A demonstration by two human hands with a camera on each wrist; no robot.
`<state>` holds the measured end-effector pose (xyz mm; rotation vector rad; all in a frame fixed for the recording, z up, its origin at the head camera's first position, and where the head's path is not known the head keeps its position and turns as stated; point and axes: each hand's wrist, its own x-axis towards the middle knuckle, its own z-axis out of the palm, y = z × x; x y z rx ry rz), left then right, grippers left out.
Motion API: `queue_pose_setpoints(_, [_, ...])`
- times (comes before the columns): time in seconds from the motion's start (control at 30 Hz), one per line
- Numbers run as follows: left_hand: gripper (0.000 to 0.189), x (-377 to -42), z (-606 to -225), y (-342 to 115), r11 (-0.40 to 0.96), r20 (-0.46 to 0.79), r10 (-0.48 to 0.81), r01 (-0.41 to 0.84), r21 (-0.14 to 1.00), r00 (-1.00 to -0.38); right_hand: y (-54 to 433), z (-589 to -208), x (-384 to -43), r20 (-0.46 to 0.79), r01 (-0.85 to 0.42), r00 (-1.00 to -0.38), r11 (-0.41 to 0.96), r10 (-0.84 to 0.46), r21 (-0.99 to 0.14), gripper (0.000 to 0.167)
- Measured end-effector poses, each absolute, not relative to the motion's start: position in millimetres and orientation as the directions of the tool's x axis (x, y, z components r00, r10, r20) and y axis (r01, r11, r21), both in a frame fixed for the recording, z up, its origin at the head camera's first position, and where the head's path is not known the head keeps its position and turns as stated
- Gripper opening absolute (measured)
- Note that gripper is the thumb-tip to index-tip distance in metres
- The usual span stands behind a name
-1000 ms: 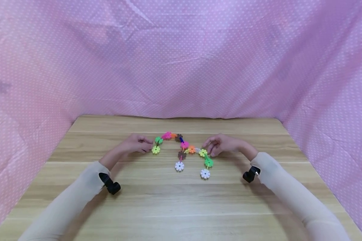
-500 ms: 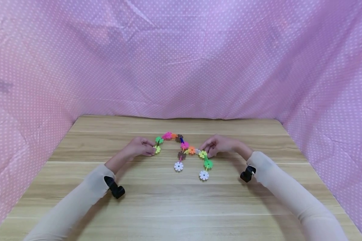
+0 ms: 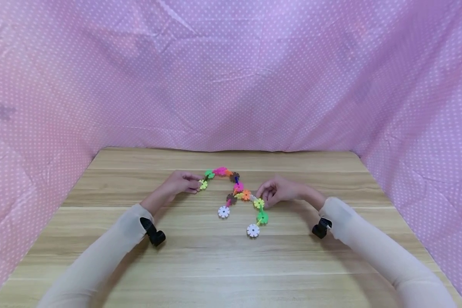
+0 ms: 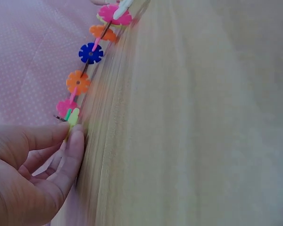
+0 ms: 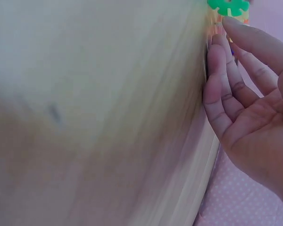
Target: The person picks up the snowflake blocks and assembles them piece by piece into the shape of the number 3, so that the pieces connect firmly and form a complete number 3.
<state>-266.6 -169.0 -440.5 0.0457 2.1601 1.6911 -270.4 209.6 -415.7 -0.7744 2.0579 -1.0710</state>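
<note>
A chain of interlocking plastic snowflake discs [image 3: 245, 195] in several colours lies in a wavy line across the wooden table, with two short branches. Each branch ends in a white disc [image 3: 253, 231], the other white disc [image 3: 223, 211] being to its left. Beside the chain's left end my left hand [image 3: 185, 182] pinches the yellow disc [image 4: 73, 117] between thumb and fingertips. At the right bend my right hand [image 3: 279, 191] holds the chain by another yellow disc [image 3: 259, 203], fingers partly curled. Its fingertip contact is partly hidden; a green disc [image 5: 228, 6] shows beyond the thumb.
The wooden table [image 3: 200, 265] has its far edge against a pink dotted cloth [image 3: 231, 85], which also hangs on both sides. Black wrist cameras sit on the left sleeve [image 3: 119, 235] and right sleeve [image 3: 354, 231].
My left hand has reached the yellow end disc and pinched it, shifting that end right and slightly away. The right part of the chain has swung nearer, both white discs moving left.
</note>
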Motion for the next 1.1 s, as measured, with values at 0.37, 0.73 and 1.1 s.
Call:
queue_pose_setpoints(0.37, [0.037,-287,-445,-158,0.283,-0.234,0.253,-0.16,0.946,-0.939,207,-421,-250,-0.2,-0.293,-0.604,0.448,-0.771,-0.845,0.03])
queue_pose_setpoints(0.73, [0.035,-300,-443,-152,0.282,-0.257,0.236,-0.186,0.941,-0.937,203,-427,-238,-0.101,-0.374,-0.613,0.4,-0.783,-0.837,0.032])
queue_pose_setpoints(1.1, [0.052,-310,-444,-149,0.37,-0.26,0.257,-0.154,0.916,-0.931,198,-429,-227,-0.063,-0.379,-0.675,0.419,-0.735,-0.825,0.028])
